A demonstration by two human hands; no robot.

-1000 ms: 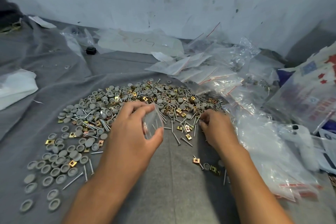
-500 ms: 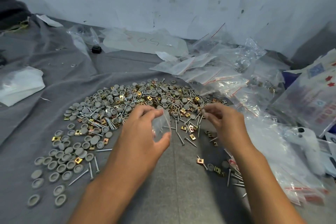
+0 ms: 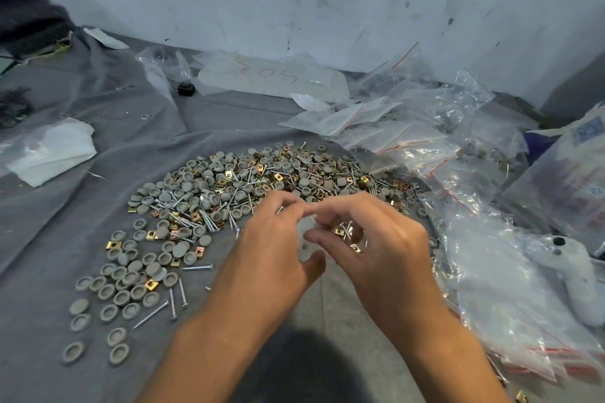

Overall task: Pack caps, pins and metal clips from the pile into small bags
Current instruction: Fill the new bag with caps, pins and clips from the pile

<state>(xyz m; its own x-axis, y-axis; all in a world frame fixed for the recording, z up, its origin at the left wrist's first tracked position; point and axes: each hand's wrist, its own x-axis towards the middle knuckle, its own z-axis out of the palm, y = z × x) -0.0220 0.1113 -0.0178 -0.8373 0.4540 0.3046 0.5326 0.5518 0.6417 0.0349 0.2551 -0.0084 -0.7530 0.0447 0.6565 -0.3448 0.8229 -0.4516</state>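
Head view: the left hand [image 3: 275,249] holds a small clear bag [image 3: 306,239], thumb and fingers pinched on its edges. The right hand [image 3: 376,239] meets it, fingertips pinched together at the bag mouth; what they hold cannot be told. The pile [image 3: 248,186] of caps, pins and clips lies on grey cloth [image 3: 98,114] just beyond the hands. Spare bags [image 3: 409,141] lie right.

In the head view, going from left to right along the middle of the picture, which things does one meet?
White folded plastic → pile of caps, pins and clips → left hand → small bag → right hand → heap of clear bags → white controller.
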